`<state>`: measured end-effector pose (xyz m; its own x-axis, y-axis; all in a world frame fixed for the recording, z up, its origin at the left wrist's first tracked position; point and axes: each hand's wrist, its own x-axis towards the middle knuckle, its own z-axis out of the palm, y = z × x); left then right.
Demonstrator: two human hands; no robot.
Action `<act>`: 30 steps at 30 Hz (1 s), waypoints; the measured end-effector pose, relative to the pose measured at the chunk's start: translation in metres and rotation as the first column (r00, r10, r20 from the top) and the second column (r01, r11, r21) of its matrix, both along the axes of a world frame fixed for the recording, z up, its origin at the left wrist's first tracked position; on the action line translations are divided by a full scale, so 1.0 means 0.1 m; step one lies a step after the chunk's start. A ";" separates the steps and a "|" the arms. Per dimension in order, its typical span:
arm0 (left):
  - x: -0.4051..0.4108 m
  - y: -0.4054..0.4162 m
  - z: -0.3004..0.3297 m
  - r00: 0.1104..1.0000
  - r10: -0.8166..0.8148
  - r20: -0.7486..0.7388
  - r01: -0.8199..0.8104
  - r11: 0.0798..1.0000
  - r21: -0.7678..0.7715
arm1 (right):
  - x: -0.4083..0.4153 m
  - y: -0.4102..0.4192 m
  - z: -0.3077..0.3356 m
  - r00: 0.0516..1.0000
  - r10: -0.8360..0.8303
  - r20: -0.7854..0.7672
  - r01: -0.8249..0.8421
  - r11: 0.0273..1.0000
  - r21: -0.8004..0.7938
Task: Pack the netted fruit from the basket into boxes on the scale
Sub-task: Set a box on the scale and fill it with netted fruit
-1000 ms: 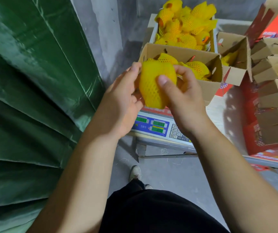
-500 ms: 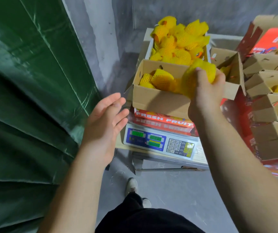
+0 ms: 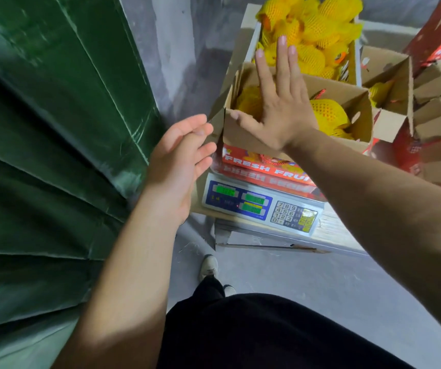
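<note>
Above the open box [image 3: 288,134] on the scale [image 3: 262,206], the empty right hand [image 3: 280,107] is stretched flat toward the netted fruit [image 3: 318,30] heaped in the basket [image 3: 254,43] at twelve o'clock; the left hand [image 3: 179,161] is held open, empty. One fruit is best cupped gently.

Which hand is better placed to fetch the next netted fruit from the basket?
Right. The right hand is empty, stretched over the box toward the basket; the left hand hangs beside the scale.

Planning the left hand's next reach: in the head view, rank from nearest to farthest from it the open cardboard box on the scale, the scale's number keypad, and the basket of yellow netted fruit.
From the left hand:
1. Open cardboard box, just right.
2. Number keypad, lower right.
3. Basket of yellow netted fruit, far behind.
</note>
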<state>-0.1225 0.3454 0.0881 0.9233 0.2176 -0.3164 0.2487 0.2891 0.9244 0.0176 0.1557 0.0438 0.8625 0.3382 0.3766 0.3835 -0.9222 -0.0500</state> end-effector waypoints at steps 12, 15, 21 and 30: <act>-0.07 0.00 -0.11 0.995 -0.102 -0.021 0.104 0.986 0.132 | -0.17 0.01 0.26 0.984 0.018 -0.175 -0.011 0.999 0.043; -0.03 0.04 -0.08 0.995 -0.104 -0.006 0.103 0.979 0.174 | -0.23 0.02 0.46 0.981 0.026 -0.190 0.000 0.991 0.137; 0.09 0.12 -0.02 0.992 -0.126 0.028 0.115 0.959 0.261 | -0.37 0.01 0.82 0.941 0.025 -0.337 0.024 0.990 0.138; 0.15 0.23 0.06 0.985 -0.161 0.060 0.133 0.937 0.322 | -0.50 -0.05 0.88 0.868 0.068 -0.491 -0.015 0.994 0.112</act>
